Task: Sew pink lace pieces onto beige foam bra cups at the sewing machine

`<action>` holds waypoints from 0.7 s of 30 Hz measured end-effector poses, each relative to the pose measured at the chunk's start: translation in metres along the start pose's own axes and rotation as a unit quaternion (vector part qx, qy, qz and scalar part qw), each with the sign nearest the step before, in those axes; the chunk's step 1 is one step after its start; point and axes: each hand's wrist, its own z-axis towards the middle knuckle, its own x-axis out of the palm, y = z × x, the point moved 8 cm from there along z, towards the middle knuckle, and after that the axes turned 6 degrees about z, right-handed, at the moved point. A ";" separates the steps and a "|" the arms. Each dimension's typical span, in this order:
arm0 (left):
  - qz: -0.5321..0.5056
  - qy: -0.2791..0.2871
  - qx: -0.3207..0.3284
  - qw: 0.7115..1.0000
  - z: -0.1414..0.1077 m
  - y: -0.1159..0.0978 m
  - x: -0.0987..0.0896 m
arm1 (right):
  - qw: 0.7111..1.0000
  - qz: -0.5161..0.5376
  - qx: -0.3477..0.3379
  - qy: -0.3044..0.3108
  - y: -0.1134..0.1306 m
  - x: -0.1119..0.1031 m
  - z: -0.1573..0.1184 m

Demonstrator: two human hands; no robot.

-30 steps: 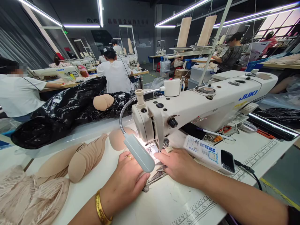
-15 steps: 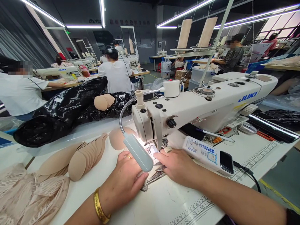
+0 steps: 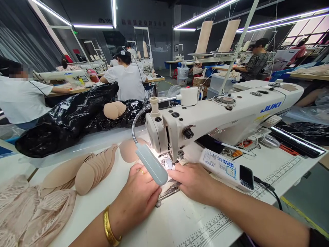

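Observation:
In the head view, my left hand point(image 3: 140, 192) is at the needle area of a white sewing machine point(image 3: 231, 116), fingers closed and partly hidden behind a grey lamp head point(image 3: 152, 164). Opposite it, my right hand point(image 3: 196, 181) has its fingers pressed together close to the presser foot point(image 3: 167, 162). What lies pinched under both hands is mostly covered, so I cannot make it out. A beige oval pad point(image 3: 128, 150) rests just beyond my left fingers. Further left are fanned stacks of beige pads point(image 3: 94, 171) and a heap of beige lace fabric point(image 3: 38, 216).
Black plastic bags point(image 3: 69, 109) lie behind the table, with a few pads point(image 3: 114, 109) on top. Right of my right hand sit a white box point(image 3: 218, 166) and a dark-screened device point(image 3: 246, 176) with a cable. A ruler scale point(image 3: 213, 230) marks the table front. Other people sit at machines.
My left thumb has drawn in slightly beside the lamp head. The right hand stays almost in place, and the view has shifted a little.

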 end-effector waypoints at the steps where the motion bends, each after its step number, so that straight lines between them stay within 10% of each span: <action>1: -0.003 0.000 0.002 1.000 0.000 -0.001 0.000 | 1.000 -0.002 -0.002 0.005 0.001 0.000 0.000; 21: -0.034 0.025 -0.023 0.999 0.003 0.004 -0.003 | 1.000 0.003 0.002 0.008 0.000 0.002 -0.004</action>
